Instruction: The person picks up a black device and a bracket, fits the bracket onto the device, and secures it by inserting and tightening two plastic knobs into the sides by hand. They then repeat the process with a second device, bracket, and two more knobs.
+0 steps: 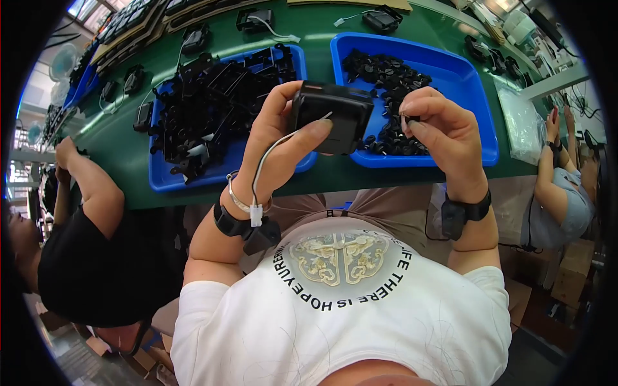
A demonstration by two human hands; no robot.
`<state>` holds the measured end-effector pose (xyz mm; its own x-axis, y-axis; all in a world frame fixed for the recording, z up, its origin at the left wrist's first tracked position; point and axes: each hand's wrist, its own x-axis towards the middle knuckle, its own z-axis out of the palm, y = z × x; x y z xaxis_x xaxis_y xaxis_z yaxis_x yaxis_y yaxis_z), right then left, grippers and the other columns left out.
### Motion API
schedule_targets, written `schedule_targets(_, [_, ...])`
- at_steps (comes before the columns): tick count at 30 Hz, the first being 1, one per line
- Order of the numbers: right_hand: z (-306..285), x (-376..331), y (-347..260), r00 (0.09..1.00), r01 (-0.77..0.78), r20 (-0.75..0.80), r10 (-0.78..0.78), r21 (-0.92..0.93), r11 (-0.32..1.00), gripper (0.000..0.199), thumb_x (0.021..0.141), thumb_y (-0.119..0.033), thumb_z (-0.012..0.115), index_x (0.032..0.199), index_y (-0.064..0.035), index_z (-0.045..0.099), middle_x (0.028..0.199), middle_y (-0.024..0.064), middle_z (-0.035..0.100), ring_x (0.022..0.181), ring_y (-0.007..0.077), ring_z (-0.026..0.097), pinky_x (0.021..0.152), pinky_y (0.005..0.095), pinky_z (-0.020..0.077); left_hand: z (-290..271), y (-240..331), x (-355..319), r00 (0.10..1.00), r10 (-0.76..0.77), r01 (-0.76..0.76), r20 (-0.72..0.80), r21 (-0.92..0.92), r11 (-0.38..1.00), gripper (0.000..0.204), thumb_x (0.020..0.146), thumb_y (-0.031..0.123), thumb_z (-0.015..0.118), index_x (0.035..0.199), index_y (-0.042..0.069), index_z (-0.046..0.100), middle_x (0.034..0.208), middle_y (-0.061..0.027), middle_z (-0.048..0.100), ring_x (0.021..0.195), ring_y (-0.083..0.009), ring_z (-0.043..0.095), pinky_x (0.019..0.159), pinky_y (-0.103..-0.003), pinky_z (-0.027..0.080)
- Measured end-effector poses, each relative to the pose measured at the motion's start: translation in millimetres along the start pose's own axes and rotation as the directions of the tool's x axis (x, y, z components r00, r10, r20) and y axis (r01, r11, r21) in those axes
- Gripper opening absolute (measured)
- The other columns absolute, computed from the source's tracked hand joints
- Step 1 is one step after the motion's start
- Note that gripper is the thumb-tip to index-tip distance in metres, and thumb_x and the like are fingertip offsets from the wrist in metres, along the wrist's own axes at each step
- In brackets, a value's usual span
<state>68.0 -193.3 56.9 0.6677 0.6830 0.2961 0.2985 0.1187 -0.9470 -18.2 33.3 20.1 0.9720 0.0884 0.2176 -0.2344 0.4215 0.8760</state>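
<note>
The thumb of the left hand [283,145] lies across the face of a black unit [347,119], its fingers gripping from the side and behind, and the thing is held above the tabletop [116,157], before the gap between two trays. The right hand [454,138], apart from it, pinches a small piece [412,119] between thumb and fingertips; most of it is hidden. The unit looks like stiff, smooth plastic, probably light and a little slippery, so its side edges should give the surest hold; the white lead [259,167], hanging over the wrist to its connector [256,215], is likely the weak part and best not pulled. On the green surface, the left blue tray [154,164] carries tangled black brackets [225,90], the right blue tray [467,80] small black parts [386,67]. Similar units [382,20] lie beyond, a clear plastic bag [520,125] to the right. Co-workers sit at either side, one in a black top [106,257], one in a greyish top [559,215], near cardboard boxes [573,273].
</note>
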Motion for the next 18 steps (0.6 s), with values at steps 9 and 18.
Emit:
schedule_targets(9, [33.4,-21.7,20.3,0.994,0.018,-0.110,0.001,0.168,0.986,0.022,0.078,0.008,0.057,0.099,0.0034,0.058,0.101,0.0127,0.054,0.080,0.0164,0.057,0.066,0.0252,0.0476,1.0,-10.4,-7.4,0.965,0.263,-0.208,0.007,0.634,0.745,0.051,0.072,0.016,0.076,0.112,0.004,0.046,0.084,-0.0063,0.062,0.074,-0.0094,0.061,0.063,-0.023,0.051])
schedule_targets(18, [38.0,-25.0,24.8,0.963,0.184,-0.197,-0.186,-0.027,0.983,0.026,0.078,0.012,0.059,0.101,0.0017,0.059,0.101,0.0131,0.056,0.092,0.0201,0.060,0.074,0.0267,0.0505,7.1,-4.8,-8.3,0.994,0.028,0.012,-0.102,0.374,0.927,0.048,0.074,0.017,0.075,0.111,0.003,0.047,0.084,-0.0079,0.062,0.066,-0.0112,0.063,0.050,-0.020,0.051])
